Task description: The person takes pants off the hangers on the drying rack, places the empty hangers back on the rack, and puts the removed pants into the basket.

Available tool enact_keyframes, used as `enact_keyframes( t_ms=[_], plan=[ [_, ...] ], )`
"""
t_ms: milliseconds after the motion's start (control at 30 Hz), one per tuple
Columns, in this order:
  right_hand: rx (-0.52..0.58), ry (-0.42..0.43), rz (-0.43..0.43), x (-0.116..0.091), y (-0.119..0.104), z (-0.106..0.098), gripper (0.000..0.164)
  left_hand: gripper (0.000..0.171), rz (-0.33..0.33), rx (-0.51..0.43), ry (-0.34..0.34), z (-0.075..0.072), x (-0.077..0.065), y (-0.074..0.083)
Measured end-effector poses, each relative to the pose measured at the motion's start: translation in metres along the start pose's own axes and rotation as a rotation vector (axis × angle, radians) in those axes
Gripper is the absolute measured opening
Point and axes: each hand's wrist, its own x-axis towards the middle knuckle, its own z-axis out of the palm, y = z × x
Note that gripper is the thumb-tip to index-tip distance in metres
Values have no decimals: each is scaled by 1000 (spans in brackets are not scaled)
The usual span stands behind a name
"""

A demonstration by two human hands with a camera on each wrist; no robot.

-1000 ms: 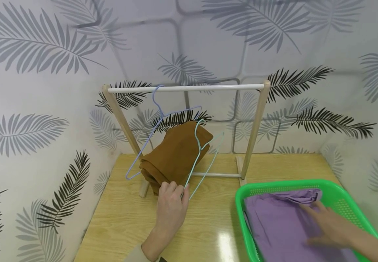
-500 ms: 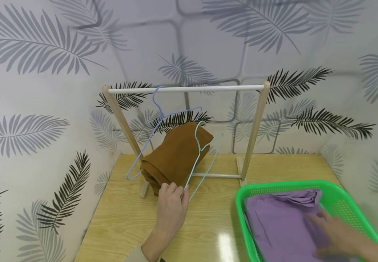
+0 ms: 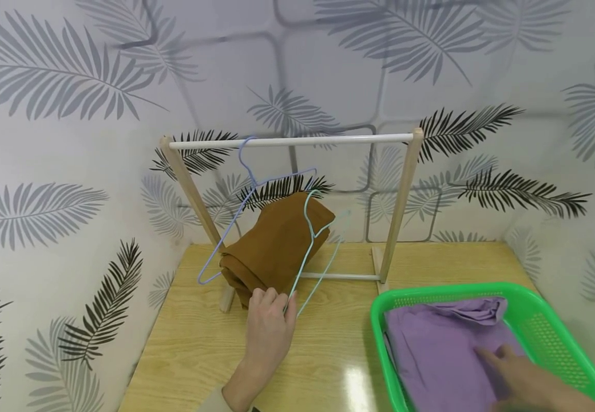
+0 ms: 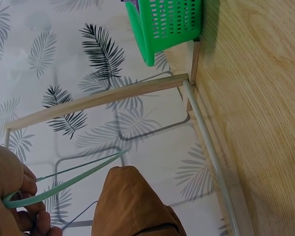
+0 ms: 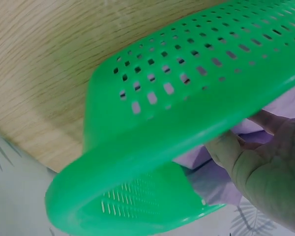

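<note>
My left hand [image 3: 269, 326] pinches a mint-green hanger [image 3: 312, 240] near a lower corner, its hook up, in front of a folded brown garment [image 3: 282, 234]. That garment hangs folded at a lilac hanger [image 3: 229, 226] hooked over the rail of a small rack. In the left wrist view the mint hanger runs out from between thumb and fingers. Low at the right, my right hand [image 3: 526, 380], blurred, rests over folded purple cloth [image 3: 431, 349] in a green basket [image 3: 377, 320]. The right wrist view has its thumb and a finger against the cloth, partly behind the rim.
The wooden rack with a white rail [image 3: 328, 139] stands at the back of the wooden table [image 3: 184, 343], near a leaf-patterned wall [image 3: 297, 68]. The basket takes up the table's right front.
My right hand has drawn slightly down and towards me over the purple cloth. My left hand and the mint hanger have hardly moved.
</note>
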Motion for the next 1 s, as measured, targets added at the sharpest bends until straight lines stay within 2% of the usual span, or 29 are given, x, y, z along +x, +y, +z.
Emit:
enact_keyframes(
  t_ms=[67, 167, 267, 600, 1000],
  plan=[
    [6, -13, 11, 1, -1, 0, 108, 45, -8, -1, -12, 0, 0, 1],
    [-15, 21, -7, 2, -2, 3, 108, 44, -17, -2, -20, -1, 0, 1],
    [-31, 69, -29, 3, -2, 8, 108, 44, -18, -5, -13, -1, 0, 2],
    [-45, 99, -20, 4, -1, 15, 112, 47, -4, 9, 14, 1, 0, 1],
    [16, 6, 19, 13, 2, 6, 118, 45, -12, -20, 1, 0, -1, 1]
  ],
)
